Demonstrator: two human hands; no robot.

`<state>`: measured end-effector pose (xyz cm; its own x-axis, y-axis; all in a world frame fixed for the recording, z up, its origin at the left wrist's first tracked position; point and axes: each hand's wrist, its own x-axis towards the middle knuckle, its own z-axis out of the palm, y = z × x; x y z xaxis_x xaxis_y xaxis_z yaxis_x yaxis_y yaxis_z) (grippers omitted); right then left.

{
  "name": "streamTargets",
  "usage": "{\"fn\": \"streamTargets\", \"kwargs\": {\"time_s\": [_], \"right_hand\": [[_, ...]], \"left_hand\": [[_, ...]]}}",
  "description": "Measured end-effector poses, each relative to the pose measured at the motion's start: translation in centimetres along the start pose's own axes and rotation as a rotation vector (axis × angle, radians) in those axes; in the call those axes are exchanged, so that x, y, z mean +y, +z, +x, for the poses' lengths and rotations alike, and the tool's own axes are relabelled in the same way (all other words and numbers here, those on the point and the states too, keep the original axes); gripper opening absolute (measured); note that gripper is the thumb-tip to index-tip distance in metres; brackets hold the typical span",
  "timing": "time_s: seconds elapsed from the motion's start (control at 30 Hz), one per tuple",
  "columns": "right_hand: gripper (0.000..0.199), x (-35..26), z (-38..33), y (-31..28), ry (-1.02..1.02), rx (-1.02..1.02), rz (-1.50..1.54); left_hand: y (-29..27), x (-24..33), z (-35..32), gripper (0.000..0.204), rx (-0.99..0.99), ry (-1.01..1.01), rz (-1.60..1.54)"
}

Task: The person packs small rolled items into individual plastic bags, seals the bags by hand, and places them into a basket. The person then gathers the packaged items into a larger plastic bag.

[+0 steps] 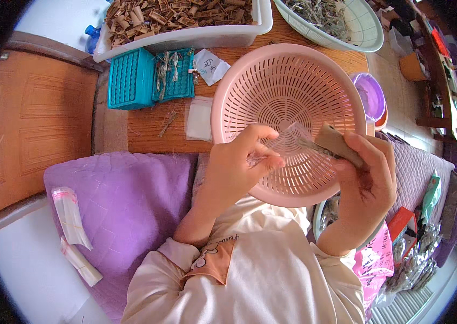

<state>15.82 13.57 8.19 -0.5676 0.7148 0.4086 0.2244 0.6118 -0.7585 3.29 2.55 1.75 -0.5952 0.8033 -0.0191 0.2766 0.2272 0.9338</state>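
Over a pink slotted plastic basket point(222, 86), both hands are raised close together. In my right hand point(368, 186), the fingers and thumb grip a brown, curved, bark-like piece point(341, 144), with a few thin dried stalks point(310, 144) sticking out toward the left. My left hand point(234, 170) is curled, its fingertips closed on a clear plastic bag point(295, 132) that reaches toward the stalks. The bag is see-through, so its outline is hard to follow. Nothing lies in the visible part of the basket.
A white tub point(185, 40) of brown curved pieces stands at the back, beside a pale green basket point(369, 35) of dried stalks. Teal gridded trays point(131, 81), a paper note point(210, 67) and clear bags point(198, 121) lie left. Banded bag bundles point(71, 216) rest on purple cushioning.
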Motion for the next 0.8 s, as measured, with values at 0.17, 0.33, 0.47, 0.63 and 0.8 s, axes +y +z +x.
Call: {"fn": "streamTargets", "kwargs": {"time_s": [0.17, 0.33, 0.47, 0.63, 0.8], "right_hand": [[0.025, -0.3, 0.1, 0.8, 0.16, -0.021, 0.018], [0.023, 0.3, 0.7, 0.7, 0.267, -0.203, 0.088], [0.022, 1.3, 1.3, 0.6, 0.255, -0.343, 0.155], [0.02, 1.3, 1.5, 0.9, 0.266, -0.326, 0.156], [0.018, 1.4, 1.6, 1.2, 0.26, -0.242, 0.144]], "left_hand": [[0.3, -0.2, -0.4, 0.036, 0.011, -0.015, -0.048], [0.1, 0.3, -0.3, 0.039, -0.06, 0.013, -0.015], [0.4, 0.0, -0.1, 0.045, -0.131, 0.024, -0.105], [0.8, -1.0, -0.3, 0.05, -0.151, 0.083, -0.199], [0.0, -0.7, 0.0, 0.05, -0.182, 0.158, -0.108]]}}
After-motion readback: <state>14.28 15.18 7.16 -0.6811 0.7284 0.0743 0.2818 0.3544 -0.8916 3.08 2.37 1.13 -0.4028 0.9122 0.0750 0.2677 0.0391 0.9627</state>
